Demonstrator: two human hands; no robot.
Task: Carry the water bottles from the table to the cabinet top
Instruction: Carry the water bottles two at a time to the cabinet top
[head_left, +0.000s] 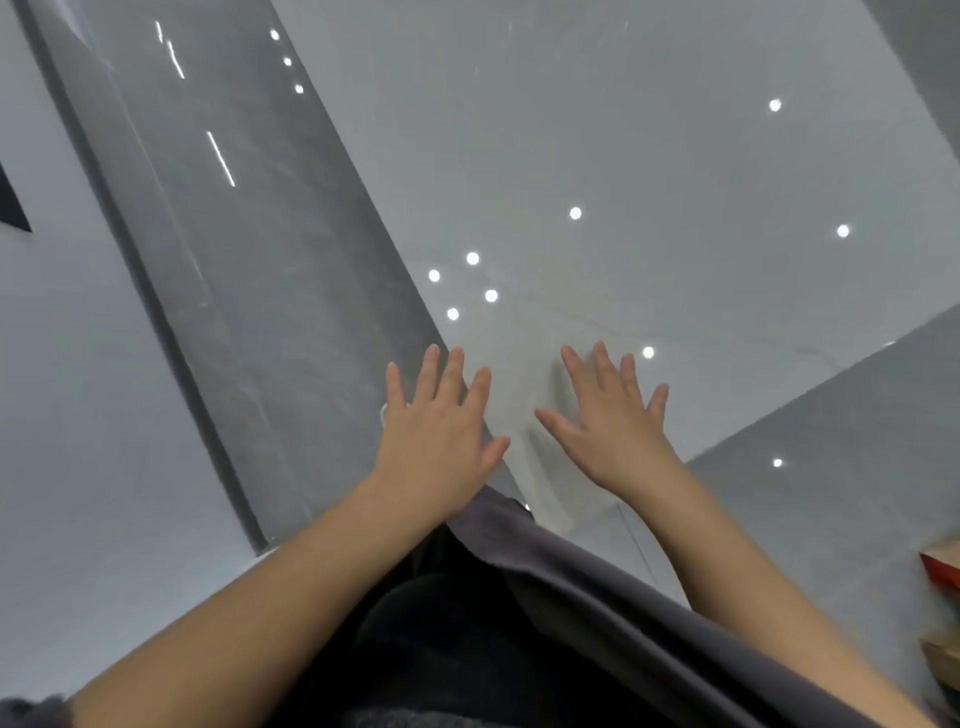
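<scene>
- Both hands are empty: your left hand (436, 426) and right hand (613, 426) are stretched forward side by side, palms down, fingers straight and spread, grasping nothing.
- No water bottles appear in the head view. Neither the table nor the cabinet top can be identified, so their location cannot be stated.
- Below the hands you see only a glossy grey floor (675, 182) with reflected light spots. A dark garment (571, 597) lies between your forearms, and a red and brown object (940, 571), too cropped to identify, sits at the right edge.
- Turn your head until the bottles come into view before you reach.
- Expected handling, judged from the task alone:
  - Filled bottles will probably be fairly heavy for their size, and the weight may shift as the water sloshes.
  - Thin plastic walls would give under a hard squeeze, and a smooth or damp surface may slip.
- Recommended hold:
  - Wrap fingers and thumb round the middle of the body, or just under the shoulder where the wall is likely stiffer.
  - Keep each bottle upright.
  - Carry one per hand.
</scene>
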